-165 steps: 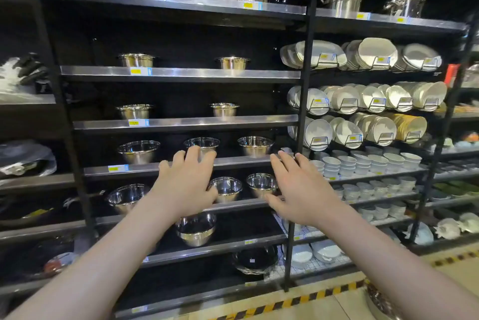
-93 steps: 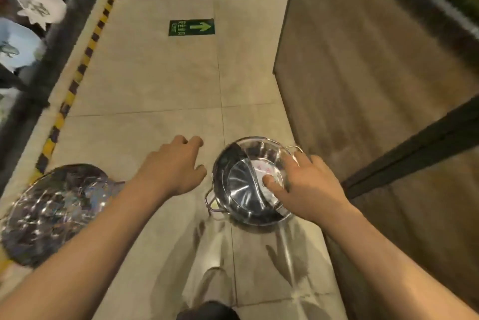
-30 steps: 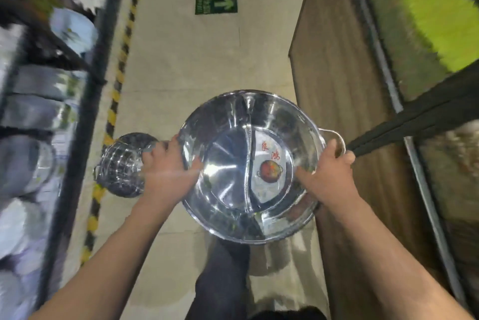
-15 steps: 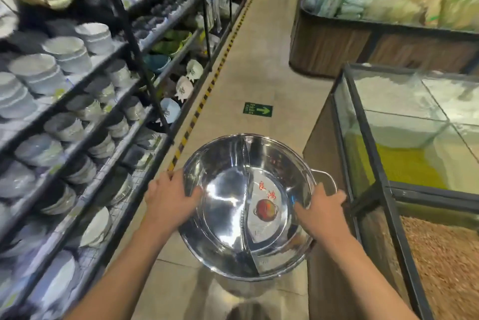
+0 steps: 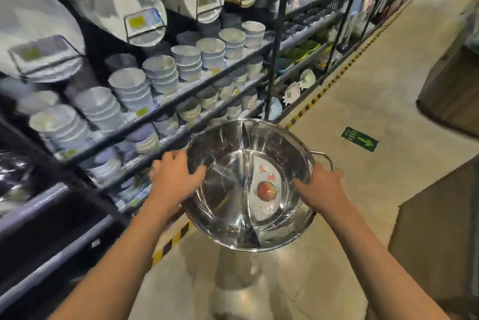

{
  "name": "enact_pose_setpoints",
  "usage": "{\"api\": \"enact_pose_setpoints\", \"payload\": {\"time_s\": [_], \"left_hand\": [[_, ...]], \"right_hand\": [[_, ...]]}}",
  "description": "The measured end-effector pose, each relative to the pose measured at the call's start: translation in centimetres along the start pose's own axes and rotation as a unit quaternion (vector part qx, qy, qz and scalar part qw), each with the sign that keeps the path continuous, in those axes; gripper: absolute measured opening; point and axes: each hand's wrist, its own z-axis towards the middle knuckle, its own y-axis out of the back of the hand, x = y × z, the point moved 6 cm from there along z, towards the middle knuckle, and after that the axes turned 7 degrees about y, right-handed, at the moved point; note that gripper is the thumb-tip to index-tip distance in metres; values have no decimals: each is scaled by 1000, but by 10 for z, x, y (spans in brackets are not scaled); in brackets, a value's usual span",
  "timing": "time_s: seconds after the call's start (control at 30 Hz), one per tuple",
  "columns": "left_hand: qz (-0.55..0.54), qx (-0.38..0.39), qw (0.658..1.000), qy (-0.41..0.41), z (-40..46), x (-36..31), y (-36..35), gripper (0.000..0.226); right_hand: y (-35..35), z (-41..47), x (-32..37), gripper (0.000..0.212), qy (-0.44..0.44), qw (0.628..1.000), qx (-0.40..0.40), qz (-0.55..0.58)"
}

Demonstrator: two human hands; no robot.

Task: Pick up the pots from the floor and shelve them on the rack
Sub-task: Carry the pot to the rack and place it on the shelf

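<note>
Both hands, left hand and right hand, are gripping the rim of a shiny divided steel pot bearing a white sticker with red characters, above a green arrow floor sign.

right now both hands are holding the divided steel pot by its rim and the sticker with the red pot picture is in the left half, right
Not quite. The head view shows the left hand and right hand gripping the rim of the divided steel pot, but the sticker with the red pot picture lies in the right half, not the left.
</note>
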Motion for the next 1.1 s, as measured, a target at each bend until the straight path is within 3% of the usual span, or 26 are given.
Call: {"api": "enact_pose_setpoints", "payload": {"time_s": [0.23, 0.33, 0.47, 0.77, 0.97, 1.1], "left_hand": [[-12, -66, 978, 196, -74, 103, 39, 61], [-25, -97, 955, 280, -124, 143, 48, 50], [-51, -144, 910, 386, -206, 194, 58, 55], [-45, -201, 820, 534, -405, 302, 75, 58], [-60, -235, 755, 609, -541, 376, 83, 63], [-39, -239, 731, 638, -615, 425, 91, 56]], "right_hand": [[-48, 30, 103, 51, 178, 979, 104, 2], [-72, 24, 145, 62, 232, 961, 146, -18], [-106, -15, 206, 52, 313, 926, 213, -12], [-192, -182, 322, 53, 489, 817, 295, -84], [-241, -325, 382, 50, 555, 752, 344, -91], [-275, -412, 410, 48, 577, 720, 368, -111]]}}
